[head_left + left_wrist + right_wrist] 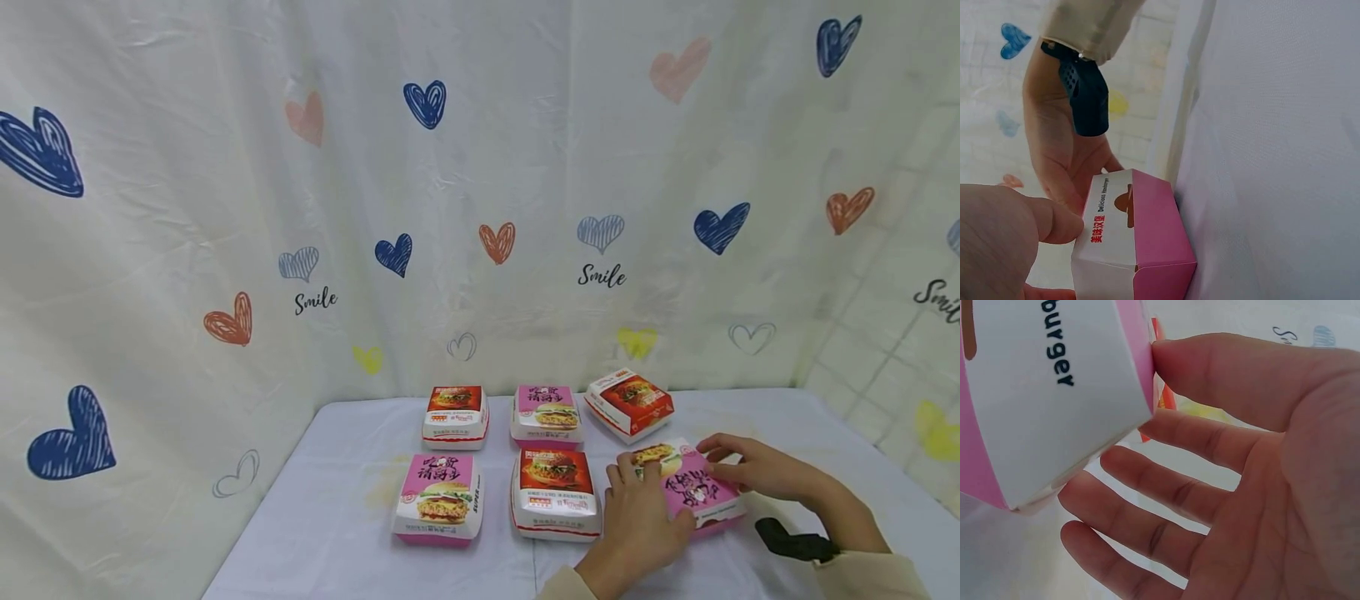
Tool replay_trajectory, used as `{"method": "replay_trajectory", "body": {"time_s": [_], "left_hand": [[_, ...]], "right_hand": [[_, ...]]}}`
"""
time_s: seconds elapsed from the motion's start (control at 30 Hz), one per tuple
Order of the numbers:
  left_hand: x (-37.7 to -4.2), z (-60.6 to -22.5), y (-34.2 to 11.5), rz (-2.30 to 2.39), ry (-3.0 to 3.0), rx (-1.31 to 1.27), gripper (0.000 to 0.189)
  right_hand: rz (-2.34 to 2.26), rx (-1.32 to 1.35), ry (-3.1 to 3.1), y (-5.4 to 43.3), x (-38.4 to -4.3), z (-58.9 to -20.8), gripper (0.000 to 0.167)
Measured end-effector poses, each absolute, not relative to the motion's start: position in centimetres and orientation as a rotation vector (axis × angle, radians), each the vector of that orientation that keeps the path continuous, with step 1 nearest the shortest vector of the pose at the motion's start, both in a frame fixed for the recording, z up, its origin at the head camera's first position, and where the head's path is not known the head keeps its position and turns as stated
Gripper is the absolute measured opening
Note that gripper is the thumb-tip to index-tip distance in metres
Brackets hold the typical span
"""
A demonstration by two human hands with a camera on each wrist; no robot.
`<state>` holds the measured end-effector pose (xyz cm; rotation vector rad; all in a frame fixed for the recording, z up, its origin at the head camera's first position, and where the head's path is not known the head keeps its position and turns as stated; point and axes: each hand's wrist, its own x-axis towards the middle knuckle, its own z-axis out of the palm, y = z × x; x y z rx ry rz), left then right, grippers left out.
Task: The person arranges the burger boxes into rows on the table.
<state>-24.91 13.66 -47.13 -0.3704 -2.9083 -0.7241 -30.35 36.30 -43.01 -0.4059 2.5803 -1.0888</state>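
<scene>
A pink-and-white hamburger box [699,492] sits turned at an angle on the table at the front right. My left hand [637,521] holds it from the left, fingers over its far left side and thumb at the near edge; that thumb [1060,222] also lies on its white side in the left wrist view. On the box's right side rests my right hand [761,471]. In the right wrist view, the thumb and index finger touch the box [1066,381] near a corner, while the other fingers are spread and fairly straight.
A red-topped box [557,496] stands just left of my left hand, with a pink box [438,500] beyond it. Behind are a red box [454,417], a pink box [547,415] and a tilted red box [630,404]. A heart-printed curtain [525,167] hangs behind the white-clothed table [322,517].
</scene>
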Motion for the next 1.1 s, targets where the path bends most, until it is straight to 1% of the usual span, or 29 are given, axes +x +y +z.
{"method": "replay_trajectory", "body": {"time_s": [0.3, 0.67, 0.97, 1.1], "left_hand": [[-24.84, -47.03, 13.58, -0.740, -2.927, -0.374, 0.064], [-24.98, -46.98, 13.52, -0.788, -2.945, -0.364, 0.059], [-25.04, -46.91, 13.52, -0.792, -2.950, -0.392, 0.058], [-25.08, -46.98, 13.44, -0.800, -2.947, -0.419, 0.055]], "right_hand": [[-1.081, -0.426, 2.556, 36.14, -30.09, -42.93, 0.054], [-1.059, -0.398, 2.545, 35.64, -29.99, -42.81, 0.064], [-1.064, -0.432, 2.537, 35.79, -30.01, -42.92, 0.066], [-1.078, -0.419, 2.528, 35.81, -30.03, -42.99, 0.065]]}}
